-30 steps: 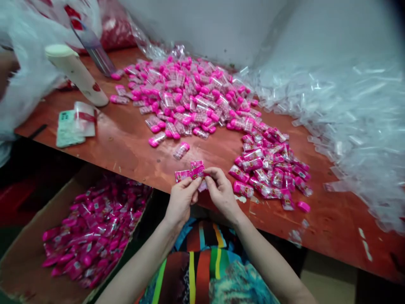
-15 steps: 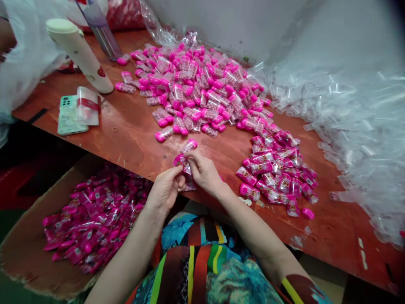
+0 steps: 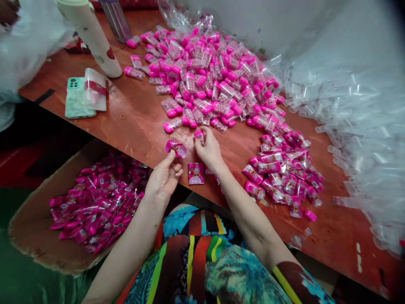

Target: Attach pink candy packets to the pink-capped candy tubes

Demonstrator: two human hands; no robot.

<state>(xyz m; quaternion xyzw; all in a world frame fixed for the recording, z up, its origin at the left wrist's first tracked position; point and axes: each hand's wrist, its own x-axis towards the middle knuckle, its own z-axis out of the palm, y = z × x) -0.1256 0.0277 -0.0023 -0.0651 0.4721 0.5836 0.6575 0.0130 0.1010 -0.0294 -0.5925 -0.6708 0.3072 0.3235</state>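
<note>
My left hand (image 3: 163, 176) pinches a pink printed plastic sleeve (image 3: 176, 149) between thumb and finger, its round mouth spread toward the right. In my right hand (image 3: 210, 151) is a small candy bottle (image 3: 199, 135) with a pink cap, partly hidden by the fingers. The two are apart. Below my right hand, flat pink sleeves (image 3: 195, 173) lie at the table's front edge. Beyond both hands spreads a heap of clear, pink-capped candy bottles (image 3: 202, 84) without sleeves. To the right lies a smaller pile of sleeved bottles (image 3: 283, 171).
A cardboard box (image 3: 30, 228) of sleeved bottles stands below the table edge at left. On the red table (image 3: 139, 126) are a phone (image 3: 73, 105), a cream tumbler (image 3: 95, 38) and a purple bottle (image 3: 117, 21). Clear plastic containers (image 3: 363, 126) are heaped at right.
My hands have moved apart. The right has taken hold of a candy bottle; the left keeps a sleeve, now with its mouth open. The view has shifted slightly.
</note>
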